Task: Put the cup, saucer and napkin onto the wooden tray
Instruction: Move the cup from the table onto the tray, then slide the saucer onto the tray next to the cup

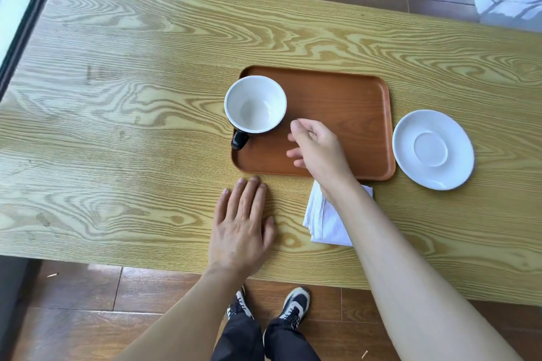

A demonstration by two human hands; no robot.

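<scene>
A cup [254, 102], white inside and black outside with a black handle, stands upright on the left end of the brown wooden tray [352, 114]. My right hand [315, 146] hovers over the tray just right of the cup, fingers loosely apart, holding nothing. A white saucer [433, 149] lies on the table right of the tray, touching or nearly touching its edge. A folded white napkin [324, 221] lies on the table in front of the tray, partly hidden under my right forearm. My left hand [242, 228] rests flat on the table, fingers spread, just in front of the tray's near left corner.
The light wooden table [132, 126] extends far to the left and behind the tray. Its near edge runs just behind my wrists; below it are a brown plank floor and my shoes. A dark window frame borders the table's left side.
</scene>
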